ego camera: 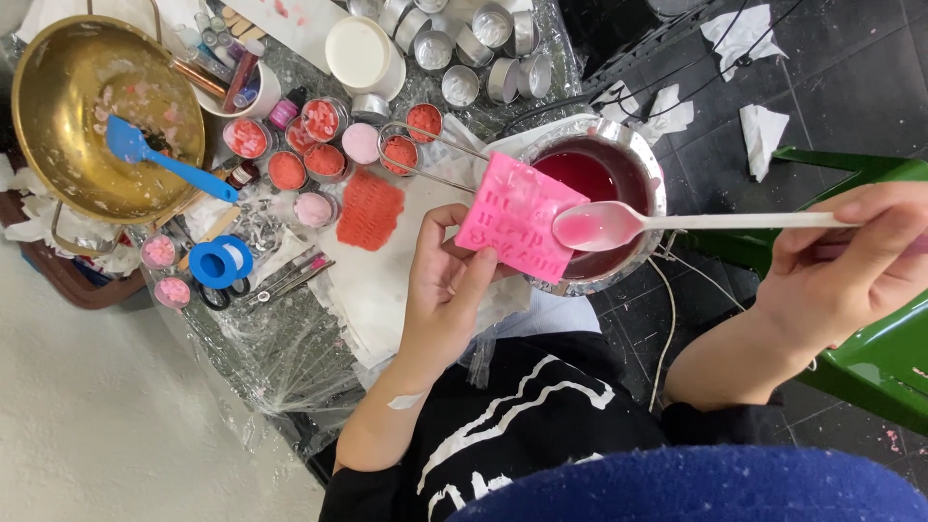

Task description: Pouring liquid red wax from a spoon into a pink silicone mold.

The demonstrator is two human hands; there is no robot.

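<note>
My left hand [447,290] holds a pink silicone mould [517,217] with small letter-shaped cavities, tilted over the edge of a metal pot [646,159] of red liquid wax. My right hand [846,261] grips the long handle of a white plastic spoon [619,224]. The spoon's bowl carries pink liquid and hovers at the mould's right edge, above the pot. Both hands are over the right side of the cluttered table.
A brass bowl [92,121] with a blue spatula [159,155] sits far left. Small tins of red and pink wax [324,159], empty metal tins [483,48], a white lid [360,53], a blue tape roll [220,261] and a red wax slab [370,208] crowd the table. A green chair [880,338] stands at right.
</note>
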